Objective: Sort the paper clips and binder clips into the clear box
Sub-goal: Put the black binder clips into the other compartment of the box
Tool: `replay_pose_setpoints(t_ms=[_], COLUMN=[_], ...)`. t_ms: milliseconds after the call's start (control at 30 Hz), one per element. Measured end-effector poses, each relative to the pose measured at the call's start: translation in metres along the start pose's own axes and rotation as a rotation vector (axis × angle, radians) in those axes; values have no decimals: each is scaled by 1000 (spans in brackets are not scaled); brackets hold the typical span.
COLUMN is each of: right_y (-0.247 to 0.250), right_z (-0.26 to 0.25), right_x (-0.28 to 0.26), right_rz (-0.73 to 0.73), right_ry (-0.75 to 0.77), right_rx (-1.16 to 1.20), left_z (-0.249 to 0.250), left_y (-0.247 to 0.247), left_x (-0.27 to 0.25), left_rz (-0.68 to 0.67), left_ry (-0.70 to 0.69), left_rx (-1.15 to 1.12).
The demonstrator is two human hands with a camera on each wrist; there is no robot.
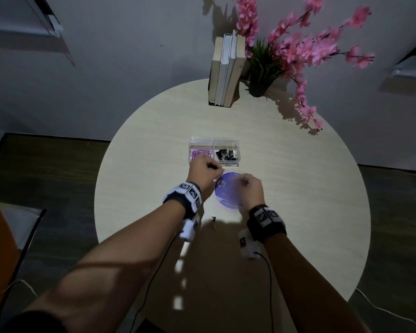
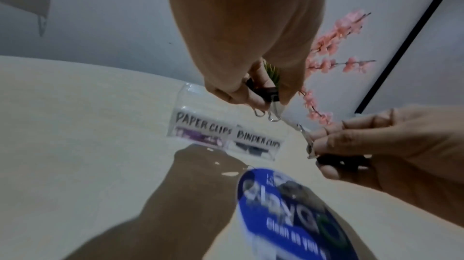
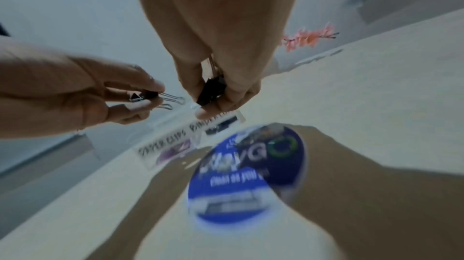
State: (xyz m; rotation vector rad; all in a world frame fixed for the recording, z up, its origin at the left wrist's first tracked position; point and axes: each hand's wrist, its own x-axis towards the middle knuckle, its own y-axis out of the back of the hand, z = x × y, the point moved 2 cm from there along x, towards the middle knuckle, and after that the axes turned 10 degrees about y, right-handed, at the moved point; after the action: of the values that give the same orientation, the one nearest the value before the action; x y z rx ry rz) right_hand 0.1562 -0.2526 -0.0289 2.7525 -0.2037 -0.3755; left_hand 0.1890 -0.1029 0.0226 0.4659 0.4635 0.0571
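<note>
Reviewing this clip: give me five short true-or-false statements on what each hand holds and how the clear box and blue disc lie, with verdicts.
1. The left hand pinches a black binder clip. True.
2. The right hand holds nothing. False: it also grips a black binder clip.
3. The clear box has purple paper clips in its left compartment and black binder clips in its right. True.
4. The box carries no labels. False: handwritten labels read paper clips and binder clips.
5. The blue disc lies beyond the box. False: it lies nearer the person than the box.
</note>
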Motion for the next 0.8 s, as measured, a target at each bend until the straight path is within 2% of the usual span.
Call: replay_pose_setpoints(t_ms=[100, 200, 367, 500, 700, 800], right_y=[3, -5, -24, -28, -26, -21], right_z=[-31, -57, -75, -75, -78, -81], right_x=[38, 72, 98, 104, 100, 93], right_rz=[53, 60, -134, -212, -393, -422], right_ry=[74, 169, 209, 198, 170, 195], right_rx=[-23, -140, -414, -544, -677, -712], left_z=[24, 32, 34, 34, 28, 23], left_y=[-5, -13, -19, -21, -17, -14], left_x=[29, 50, 69, 72, 73, 65], left_rz=[9, -14, -71, -152, -179, -188], left_ry=[-5, 47, 71, 45, 2, -8], left_rx=[-32, -46, 203, 321, 352, 314])
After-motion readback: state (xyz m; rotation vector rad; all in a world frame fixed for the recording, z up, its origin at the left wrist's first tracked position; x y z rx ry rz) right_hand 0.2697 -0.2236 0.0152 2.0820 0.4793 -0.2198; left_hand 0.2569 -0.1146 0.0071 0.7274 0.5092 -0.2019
